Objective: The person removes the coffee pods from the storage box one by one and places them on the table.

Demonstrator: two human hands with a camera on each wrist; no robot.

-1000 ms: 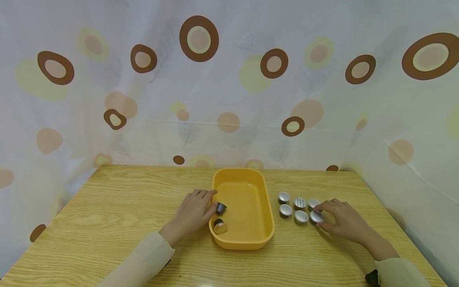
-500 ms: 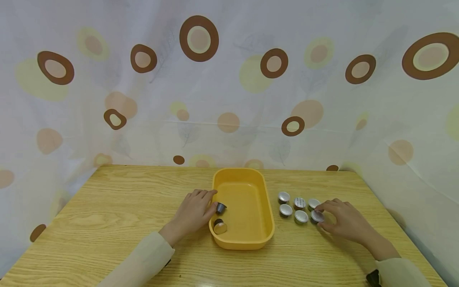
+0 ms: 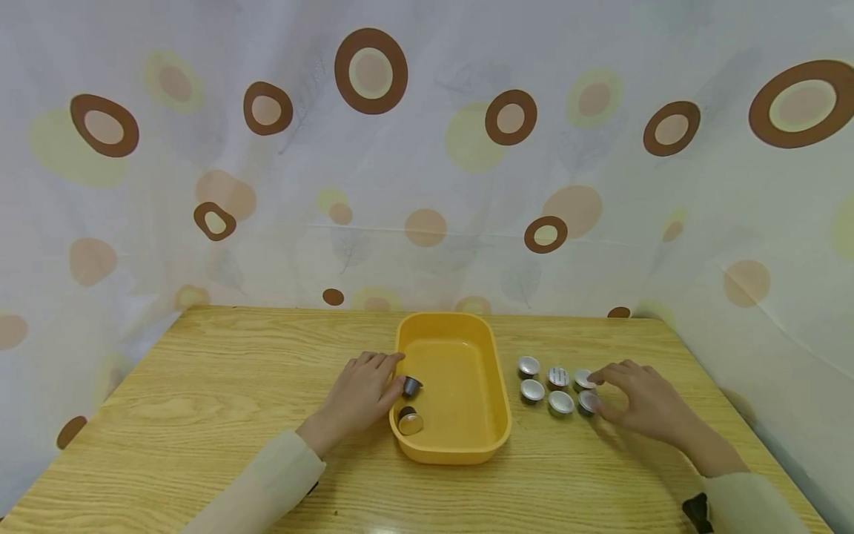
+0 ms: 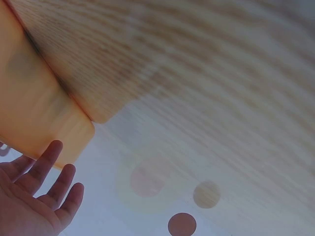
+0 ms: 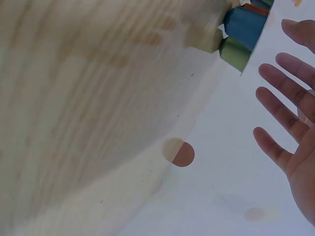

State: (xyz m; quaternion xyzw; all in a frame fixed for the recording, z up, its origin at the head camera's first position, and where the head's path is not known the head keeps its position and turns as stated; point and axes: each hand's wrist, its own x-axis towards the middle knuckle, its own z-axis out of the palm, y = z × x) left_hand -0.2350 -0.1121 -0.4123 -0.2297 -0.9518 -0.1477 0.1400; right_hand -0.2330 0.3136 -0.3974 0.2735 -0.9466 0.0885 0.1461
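Note:
A yellow tray (image 3: 454, 457) lies on the table with two coffee capsules inside by its left wall: a dark capsule (image 3: 411, 386) on its side and a gold-lidded capsule (image 3: 410, 422) nearer the front. My left hand (image 3: 356, 393) rests at the tray's left rim, fingers relaxed in the left wrist view. Right of the tray, several foil-lidded capsules stand in two rows. At the right end, my right hand (image 3: 647, 404) reaches around the front right capsule (image 3: 588, 402) and back right capsule (image 3: 583, 380), fingers spread. The right wrist view shows those fingers apart, holding nothing.
Other capsules in the group include a printed-lid capsule (image 3: 557, 377), a back left capsule (image 3: 528, 366), a front left capsule (image 3: 531, 391) and a front middle capsule (image 3: 560, 403). A patterned curtain (image 3: 427, 148) hangs behind the wooden table (image 3: 220, 371).
My right hand has drawn slightly up and right, and its fingers and thumb have spread apart around the capsules at the right end. The left hand and the tray have stayed put.

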